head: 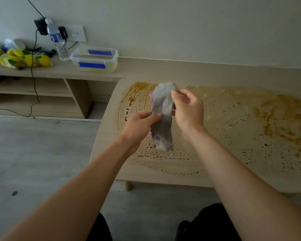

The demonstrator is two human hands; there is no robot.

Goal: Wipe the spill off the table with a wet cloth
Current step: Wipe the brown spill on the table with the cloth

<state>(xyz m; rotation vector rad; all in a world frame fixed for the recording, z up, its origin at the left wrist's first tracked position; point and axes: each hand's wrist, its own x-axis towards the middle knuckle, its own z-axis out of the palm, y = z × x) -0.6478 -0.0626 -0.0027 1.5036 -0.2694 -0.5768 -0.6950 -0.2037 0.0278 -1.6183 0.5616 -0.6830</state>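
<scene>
In the head view, both hands hold the cloth (162,117) up in the air over the table (102,136), clear of the surface, above the left part of the brown spill (276,119). The left hand (139,126) pinches the cloth's left edge about halfway down between thumb and curled fingers; the right hand (186,108) pinches its upper right edge, fingers curled round the fabric. The cloth hangs in a long, limp strip, grey with purple showing at the edges and the lower end, so it looks soft, light and floppy, probably damp and a little heavier for it. It will not hold a shape by itself; gathered or folded into a pad and pressed flat under the palm, it should wipe better than held by an edge. The spill is smeared in curved streaks across much of the tabletop, thickest at the right, so most of the wiping seems left to do.
</scene>
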